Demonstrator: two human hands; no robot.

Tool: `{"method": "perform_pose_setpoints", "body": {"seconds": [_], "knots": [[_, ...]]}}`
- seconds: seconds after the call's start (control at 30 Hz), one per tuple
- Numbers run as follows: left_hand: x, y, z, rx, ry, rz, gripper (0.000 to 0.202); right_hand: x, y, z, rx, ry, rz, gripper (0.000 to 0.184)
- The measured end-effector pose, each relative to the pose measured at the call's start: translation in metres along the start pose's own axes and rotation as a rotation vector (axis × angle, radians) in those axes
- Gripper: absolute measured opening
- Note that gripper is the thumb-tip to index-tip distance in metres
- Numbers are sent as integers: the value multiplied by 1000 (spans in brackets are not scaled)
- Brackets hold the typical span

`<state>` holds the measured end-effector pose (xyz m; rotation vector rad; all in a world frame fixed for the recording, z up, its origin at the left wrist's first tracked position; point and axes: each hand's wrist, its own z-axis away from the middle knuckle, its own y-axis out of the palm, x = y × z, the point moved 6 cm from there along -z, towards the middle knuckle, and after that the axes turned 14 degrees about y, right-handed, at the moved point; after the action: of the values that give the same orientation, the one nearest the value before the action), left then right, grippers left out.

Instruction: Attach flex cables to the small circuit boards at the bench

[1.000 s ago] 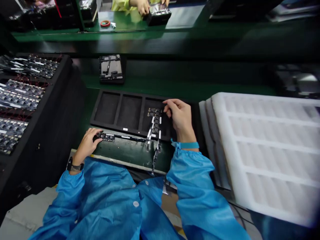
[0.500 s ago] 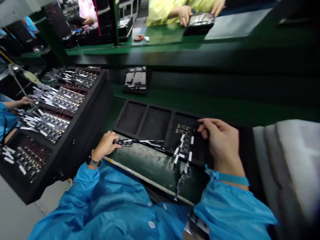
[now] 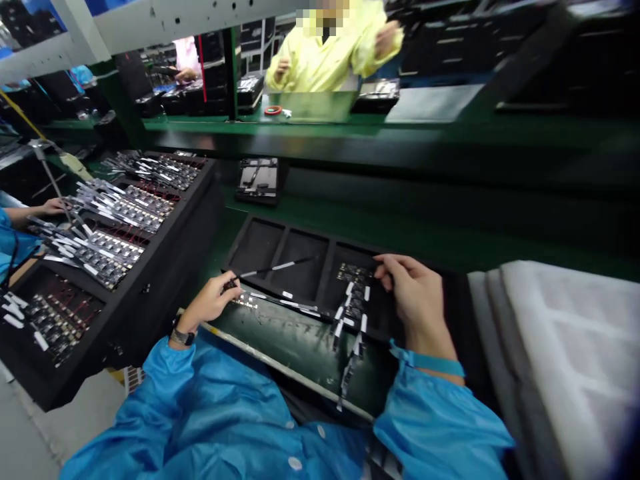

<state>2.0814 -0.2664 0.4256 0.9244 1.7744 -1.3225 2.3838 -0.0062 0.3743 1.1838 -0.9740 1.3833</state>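
Note:
My left hand (image 3: 213, 298) is closed around small circuit boards (image 3: 246, 300) at the front left of a black compartment tray (image 3: 256, 248). Long black strips with white labels trail to the right from these boards, one of them raised over the middle compartment. In the tray's right compartment lie more circuit boards (image 3: 356, 297), whose labelled strips hang over the front edge. My right hand (image 3: 415, 293) is beside them at the compartment's far right, thumb and fingers pinched together. Whatever is between those fingertips, if anything, is too small to make out.
At left stands a large black tray (image 3: 185, 240) filled with rows of boards and strips; a co-worker's hand (image 3: 53, 207) reaches in. White foam sheets (image 3: 555, 333) are stacked at right. A small black box (image 3: 257, 180) lies behind my tray. Across the bench is a person in yellow (image 3: 330, 53).
The view has tilted up a little. In my left hand the strips have spread apart, one now lifted. My right hand stays by the right compartment. The person in yellow has raised their hands off a box.

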Motion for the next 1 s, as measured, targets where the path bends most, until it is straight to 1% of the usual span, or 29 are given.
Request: {"method": "perform_pose_setpoints", "body": {"seconds": [0.1,0.17,0.27,0.33,0.43,0.53,0.57,0.6,0.67,0.73,0.77,0.8,0.87,0.93,1.0], "knots": [[-18,16,-38,36,2,198,31,-1,-1,-3,3,-12,19,33],[-30,27,-68,79,35,241,35,-2,-2,-4,-2,-17,25,35],[-43,47,-110,233,121,226,35,1,-2,-5,17,-38,31,36],[-44,61,-130,315,166,228,36,4,1,-3,70,-55,43,36],[-35,78,-149,348,202,260,38,8,9,1,180,-71,73,38],[-25,94,-150,418,174,341,38,8,17,5,308,-61,103,39],[-24,96,-148,432,161,377,37,7,19,6,351,-52,110,37],[-24,96,-145,421,152,418,36,6,21,7,390,-40,113,35],[-27,85,-140,325,148,526,34,5,20,7,438,-14,93,32],[-30,68,-135,212,161,663,35,5,16,7,439,3,40,31],[-32,61,-133,182,167,731,38,6,14,7,436,6,10,31],[-33,55,-131,180,168,784,41,7,13,8,444,8,-12,32],[-34,49,-128,228,154,807,42,10,16,12,502,12,-24,35],[-32,51,-128,292,113,706,36,12,23,19,602,26,18,37],[-29,58,-128,387,69,580,31,12,31,27,700,45,94,42]]}}
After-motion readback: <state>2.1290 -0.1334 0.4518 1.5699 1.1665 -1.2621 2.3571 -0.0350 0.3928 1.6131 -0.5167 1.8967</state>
